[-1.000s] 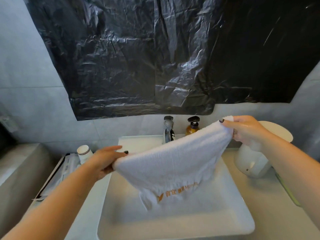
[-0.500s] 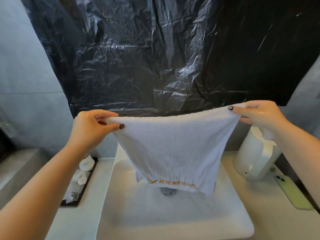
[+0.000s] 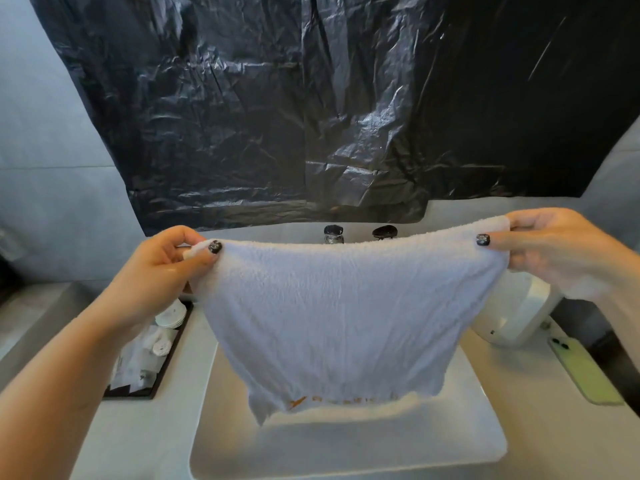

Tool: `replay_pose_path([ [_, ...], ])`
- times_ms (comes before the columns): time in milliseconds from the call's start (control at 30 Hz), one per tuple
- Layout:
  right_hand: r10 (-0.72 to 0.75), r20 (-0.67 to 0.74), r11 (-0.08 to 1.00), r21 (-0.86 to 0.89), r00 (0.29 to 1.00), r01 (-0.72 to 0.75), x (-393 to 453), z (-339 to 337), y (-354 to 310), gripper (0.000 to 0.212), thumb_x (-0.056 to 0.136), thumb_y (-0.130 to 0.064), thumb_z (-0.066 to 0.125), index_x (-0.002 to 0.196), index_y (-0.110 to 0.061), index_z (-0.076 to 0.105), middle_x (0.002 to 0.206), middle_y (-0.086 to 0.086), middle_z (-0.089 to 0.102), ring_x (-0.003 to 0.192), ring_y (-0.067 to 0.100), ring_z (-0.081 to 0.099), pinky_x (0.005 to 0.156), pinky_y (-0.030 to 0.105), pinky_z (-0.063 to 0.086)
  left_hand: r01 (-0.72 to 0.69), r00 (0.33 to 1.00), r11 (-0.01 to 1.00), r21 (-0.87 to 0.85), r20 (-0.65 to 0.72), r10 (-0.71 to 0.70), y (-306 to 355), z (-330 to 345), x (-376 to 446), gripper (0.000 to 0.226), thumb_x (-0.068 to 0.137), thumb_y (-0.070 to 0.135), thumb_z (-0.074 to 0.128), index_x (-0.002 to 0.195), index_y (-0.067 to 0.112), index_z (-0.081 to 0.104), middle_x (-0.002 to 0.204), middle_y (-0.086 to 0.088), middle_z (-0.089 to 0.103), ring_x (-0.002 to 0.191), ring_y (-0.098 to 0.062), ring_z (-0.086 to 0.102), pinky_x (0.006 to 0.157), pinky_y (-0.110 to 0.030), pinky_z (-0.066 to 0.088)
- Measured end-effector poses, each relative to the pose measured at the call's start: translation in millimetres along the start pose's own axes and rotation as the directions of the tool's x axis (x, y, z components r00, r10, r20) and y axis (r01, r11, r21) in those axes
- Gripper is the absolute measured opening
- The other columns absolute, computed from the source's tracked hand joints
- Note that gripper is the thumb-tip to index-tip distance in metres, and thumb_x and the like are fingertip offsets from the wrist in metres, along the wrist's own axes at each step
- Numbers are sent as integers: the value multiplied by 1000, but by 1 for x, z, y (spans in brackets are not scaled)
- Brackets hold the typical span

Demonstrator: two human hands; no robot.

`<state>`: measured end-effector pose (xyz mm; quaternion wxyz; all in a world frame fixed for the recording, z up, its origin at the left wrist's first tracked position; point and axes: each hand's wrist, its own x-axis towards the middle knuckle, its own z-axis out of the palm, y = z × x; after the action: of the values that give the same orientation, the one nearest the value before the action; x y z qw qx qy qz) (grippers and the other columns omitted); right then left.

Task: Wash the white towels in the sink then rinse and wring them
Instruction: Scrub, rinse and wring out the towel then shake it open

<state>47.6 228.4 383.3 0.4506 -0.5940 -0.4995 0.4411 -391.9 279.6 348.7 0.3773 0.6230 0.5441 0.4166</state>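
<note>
A white towel (image 3: 341, 317) with orange lettering along its lower hem hangs spread out above the square white sink (image 3: 346, 455). My left hand (image 3: 169, 265) pinches its upper left corner between thumb and fingers. My right hand (image 3: 550, 247) pinches the upper right corner. The towel's top edge is stretched between both hands. Its hem hangs just over the basin. The towel hides most of the faucet (image 3: 333, 233) and the drain.
A white kettle (image 3: 512, 317) stands right of the sink, with a green phone (image 3: 585, 372) lying beside it. A black tray (image 3: 149, 355) of white toiletries sits on the left counter. A dark pump bottle top (image 3: 384, 232) shows behind the towel. Black plastic sheeting (image 3: 311, 109) covers the wall.
Both hands have come to about the same height, with the towel stretched wider and flatter between them. The towel now hangs lower over the basin than half a second ago.
</note>
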Motion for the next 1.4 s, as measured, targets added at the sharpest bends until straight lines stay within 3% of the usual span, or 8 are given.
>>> replay_pose_path([
  [200,218,-84,964,-135,972,-228,29,21,52,18,78,-4,77,92,5,72,92,17,73,90,28,70,64,28,58,191,959,974,126,188,-212,-37,22,21,22,91,21,66,91,-1,61,74,-19,65,70,-25,64,71,-40,59],
  [533,62,-338,998,12,939,-61,63,31,88,26,74,-18,84,95,-6,74,102,14,72,95,27,70,93,43,55,77,991,997,20,-108,-74,-57,45,52,16,94,25,66,95,9,63,92,-19,71,85,-31,66,85,-49,56],
  [633,69,-239,997,-28,968,-78,48,23,93,15,79,-14,79,88,-2,75,95,18,73,92,29,71,84,34,58,73,996,997,-32,54,-71,-62,35,34,21,90,22,71,90,3,63,85,-21,71,79,-26,66,77,-34,59],
  [767,227,-31,963,-145,973,-229,15,10,120,23,75,-13,79,73,8,71,73,15,68,75,19,70,62,16,55,222,925,973,-56,329,-192,-99,29,-13,67,46,67,88,73,10,65,68,-13,65,66,-16,61,62,-23,54],
  [933,529,265,829,-363,806,-425,-6,17,159,30,75,-17,80,56,-6,60,61,7,53,61,11,60,62,22,51,469,725,881,59,543,-423,-152,47,-50,51,52,55,91,72,14,67,64,-11,55,59,-15,52,56,-25,48],
  [1200,402,-235,791,-398,885,-465,63,64,226,44,76,-21,81,52,-18,44,59,5,44,62,22,50,66,42,52,465,856,813,350,58,-514,-203,100,5,22,89,29,72,91,9,63,87,-8,70,76,-20,63,64,-26,49],
  [1267,368,-248,689,-574,896,-442,75,79,238,29,79,-38,78,81,-18,57,84,1,52,83,24,55,69,29,38,448,868,738,504,-48,-494,-219,118,13,31,87,32,72,109,14,59,108,-6,66,94,-23,61,79,-30,49],
  [1400,492,-263,701,-446,830,-557,81,101,267,86,69,-39,86,133,-4,41,129,10,52,118,29,53,84,29,40,548,800,668,503,-81,-595,-237,149,2,87,78,41,80,143,4,34,141,-13,43,130,-32,44,108,-38,37],
])
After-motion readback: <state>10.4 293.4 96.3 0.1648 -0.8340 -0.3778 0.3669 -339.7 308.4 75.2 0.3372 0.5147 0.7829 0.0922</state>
